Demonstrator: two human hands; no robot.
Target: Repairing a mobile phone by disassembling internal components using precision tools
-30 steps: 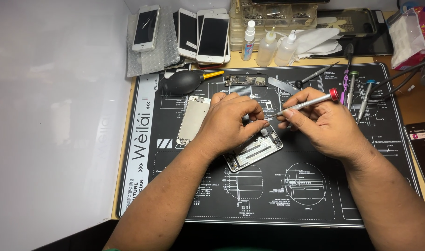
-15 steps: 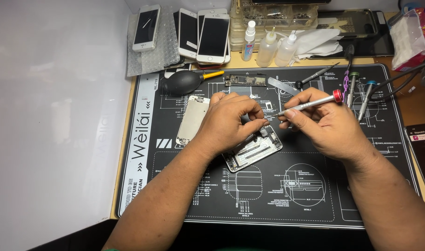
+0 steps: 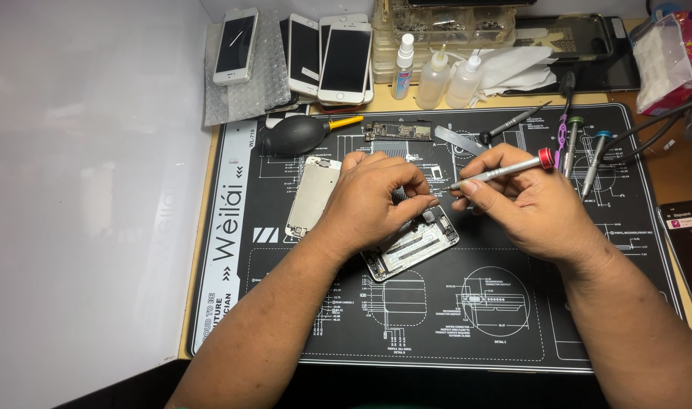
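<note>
Beyond the right hand (image 3: 531, 208), several more screwdrivers (image 3: 581, 148) are lying on the black work mat (image 3: 512, 333), and just past the left hand (image 3: 369, 201) a detached screen panel (image 3: 312, 195), a black air blower (image 3: 297, 134) and a bare circuit board (image 3: 397, 131) are resting; nothing is blocking either hand. The opened phone body (image 3: 414, 246) is sitting under the left hand, its metal-and-black innards exposed, long axis slanting away to the right. Left fingers are pinching close together above it; what they grip is too small to tell. The right hand is closing around a silver screwdriver (image 3: 501, 170), red cap outward, tip pointing toward the left fingertips.
</note>
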